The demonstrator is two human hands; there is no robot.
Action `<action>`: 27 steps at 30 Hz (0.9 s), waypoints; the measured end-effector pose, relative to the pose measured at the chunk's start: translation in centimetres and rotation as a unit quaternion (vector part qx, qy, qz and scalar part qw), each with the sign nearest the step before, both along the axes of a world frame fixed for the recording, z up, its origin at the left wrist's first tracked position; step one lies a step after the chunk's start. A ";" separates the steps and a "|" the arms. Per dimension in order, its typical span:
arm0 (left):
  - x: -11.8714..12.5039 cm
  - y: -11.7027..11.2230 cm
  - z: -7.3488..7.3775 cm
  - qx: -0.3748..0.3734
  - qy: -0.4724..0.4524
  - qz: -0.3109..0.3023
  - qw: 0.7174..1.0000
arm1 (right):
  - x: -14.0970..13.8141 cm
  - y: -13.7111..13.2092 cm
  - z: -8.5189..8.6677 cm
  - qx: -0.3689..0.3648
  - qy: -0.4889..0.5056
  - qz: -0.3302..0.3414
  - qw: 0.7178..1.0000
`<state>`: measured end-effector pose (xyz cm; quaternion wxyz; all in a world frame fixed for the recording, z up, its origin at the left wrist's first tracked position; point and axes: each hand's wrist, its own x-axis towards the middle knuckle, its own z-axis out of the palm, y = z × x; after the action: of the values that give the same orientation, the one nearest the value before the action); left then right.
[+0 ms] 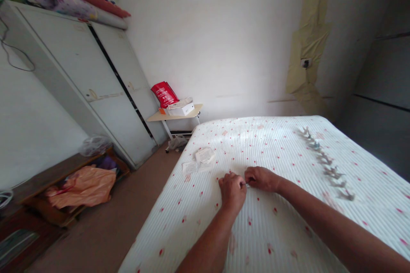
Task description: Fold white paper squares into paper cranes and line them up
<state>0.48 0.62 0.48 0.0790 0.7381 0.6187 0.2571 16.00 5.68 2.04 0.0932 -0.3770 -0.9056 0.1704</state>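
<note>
Both my hands out over the bed, close together. My left hand [232,191] has its fingers curled, pinching a small pale piece [247,184]. My right hand [263,179] is curled the same way, fingertips on the other side of that piece. So it sits between my two hands, just above or on the bed [198,222]; can't tell if it touches the cover. Mostly hidden by fingers, too small to make out.

Printed paper slips [205,154] lie beyond my left hand and to its left, some overlapping. Off to my right, well apart from my hands, a slanting row of small greyish folded figures [329,166], blurry, one bluish. Cover is white, ribbed, red spots.

Past the bed's far left corner: small table [153,116] with a red bag [164,94] and a white box [182,110]. Left: pale cabinet [64,64], rolled mat [77,6] on top. Orange plastic bag [83,187] lower left. Wall socket [306,63] amid yellowish tape [296,47].
</note>
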 end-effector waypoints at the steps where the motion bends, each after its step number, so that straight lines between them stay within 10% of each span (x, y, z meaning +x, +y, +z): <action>1: 0.0 0.0 0.0 0.000 -0.002 -0.002 1.000 | 0.2 -0.3 -0.3 0.018 0.015 -0.002 1.000; 27: -0.7 -0.3 0.3 -0.025 -0.004 -0.033 0.999 | 1.4 -1.5 -0.5 0.042 0.081 0.046 0.995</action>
<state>-0.20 0.33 0.74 0.1084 0.7547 0.6002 0.2417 17.35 4.23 1.56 0.1740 -0.3153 -0.9179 0.1668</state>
